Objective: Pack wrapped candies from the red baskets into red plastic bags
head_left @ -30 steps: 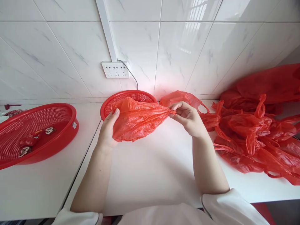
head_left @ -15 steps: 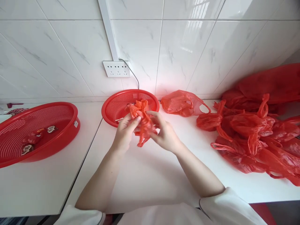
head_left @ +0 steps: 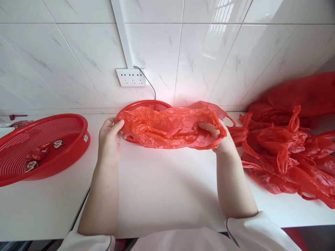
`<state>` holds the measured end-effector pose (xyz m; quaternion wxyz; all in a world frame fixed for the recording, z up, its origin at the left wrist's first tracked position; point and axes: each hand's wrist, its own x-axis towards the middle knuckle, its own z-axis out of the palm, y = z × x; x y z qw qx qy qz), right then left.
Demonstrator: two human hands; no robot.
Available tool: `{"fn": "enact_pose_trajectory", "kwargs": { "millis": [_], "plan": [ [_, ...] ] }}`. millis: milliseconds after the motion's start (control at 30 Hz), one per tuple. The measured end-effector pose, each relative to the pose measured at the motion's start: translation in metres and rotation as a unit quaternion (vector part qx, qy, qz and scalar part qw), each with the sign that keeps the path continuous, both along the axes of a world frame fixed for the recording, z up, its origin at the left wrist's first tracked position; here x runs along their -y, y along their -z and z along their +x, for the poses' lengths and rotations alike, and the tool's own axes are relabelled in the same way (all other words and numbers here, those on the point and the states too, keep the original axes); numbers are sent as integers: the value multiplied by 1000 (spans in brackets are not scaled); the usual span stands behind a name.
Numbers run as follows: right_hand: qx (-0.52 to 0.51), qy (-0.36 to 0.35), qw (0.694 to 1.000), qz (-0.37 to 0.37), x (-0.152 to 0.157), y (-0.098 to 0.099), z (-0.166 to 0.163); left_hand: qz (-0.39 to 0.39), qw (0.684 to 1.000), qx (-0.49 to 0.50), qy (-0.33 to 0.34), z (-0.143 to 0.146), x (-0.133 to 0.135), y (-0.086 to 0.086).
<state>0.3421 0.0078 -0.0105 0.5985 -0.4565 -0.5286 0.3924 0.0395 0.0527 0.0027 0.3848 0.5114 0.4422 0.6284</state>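
Observation:
A thin red plastic bag (head_left: 167, 127) is stretched out sideways between my two hands, above the white table. My left hand (head_left: 110, 134) pinches its left end between thumb and fingers. At the other end my right hand (head_left: 216, 134) grips the bag, its thumb showing through or inside the opening and the other fingers mostly behind the plastic. Behind the bag stands a small red mesh basket (head_left: 146, 103); its inside is largely covered by the plastic.
On the left sits a large red basket (head_left: 70, 153) with a few small wrapped packets (head_left: 31, 166). To the right lie several knotted red bags (head_left: 282, 146), and another red bag (head_left: 206, 105) rests by the wall. A socket panel (head_left: 131, 77) with a cable is on the tiles.
The bag was a crumpled bunch held close between both hands. My hands have moved apart, left and right, and the bag is now spread wide, covering most of the small basket.

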Motion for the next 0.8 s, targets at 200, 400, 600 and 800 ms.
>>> {"fn": "enact_pose_trajectory", "kwargs": {
  "millis": [200, 400, 600, 800],
  "plan": [
    [6, -59, 998, 4, 7, -5, -13, 148, 949, -275, -45, 20, 38, -12],
    [-5, -100, 995, 18, 15, -11, -19, 85, 784, -586, 184, 40, 52, 0],
    [111, -19, 993, 25, 11, -10, -2, 84, 903, -373, 196, 28, 37, -7],
    [195, 73, 978, -3, 7, -11, 23, 117, 989, -26, 90, -17, 21, -19]
  ]
}}
